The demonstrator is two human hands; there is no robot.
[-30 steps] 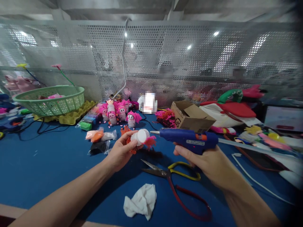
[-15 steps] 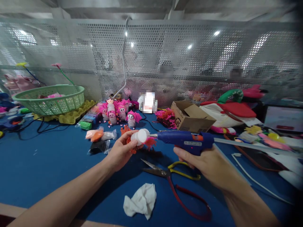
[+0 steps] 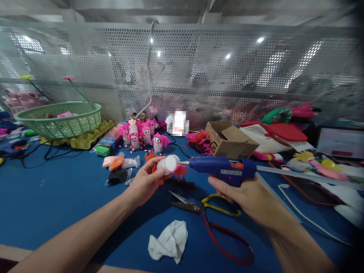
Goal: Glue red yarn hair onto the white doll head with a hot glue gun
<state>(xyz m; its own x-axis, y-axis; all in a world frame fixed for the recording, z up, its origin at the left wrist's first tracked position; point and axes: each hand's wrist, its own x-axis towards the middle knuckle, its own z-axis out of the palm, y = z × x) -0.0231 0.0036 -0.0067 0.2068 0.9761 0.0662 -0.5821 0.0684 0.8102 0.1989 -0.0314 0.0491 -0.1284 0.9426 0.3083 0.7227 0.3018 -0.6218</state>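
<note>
Near the middle, my left hand (image 3: 148, 181) is closed around a small white bottle-shaped piece (image 3: 168, 165), its round end turned right. Orange yarn (image 3: 150, 156) and pink-red yarn (image 3: 180, 171) show around it. My right hand (image 3: 237, 193) grips a blue glue gun (image 3: 222, 168) by its handle, with a clear glue stick (image 3: 287, 174) coming out of the back. The metal nozzle points left and is at the edge of the white piece; whether they touch cannot be made out. Scissors (image 3: 199, 208) with yellow and red handles lie open below the gun.
Crumpled white tissue (image 3: 169, 242) lies in front. Small pink-haired dolls (image 3: 135, 141), clay packets (image 3: 113, 162) and a green basket (image 3: 62, 121) are at the left and back. An open cardboard box (image 3: 231, 142) stands behind the gun, and a white cable (image 3: 307, 220) runs at the right.
</note>
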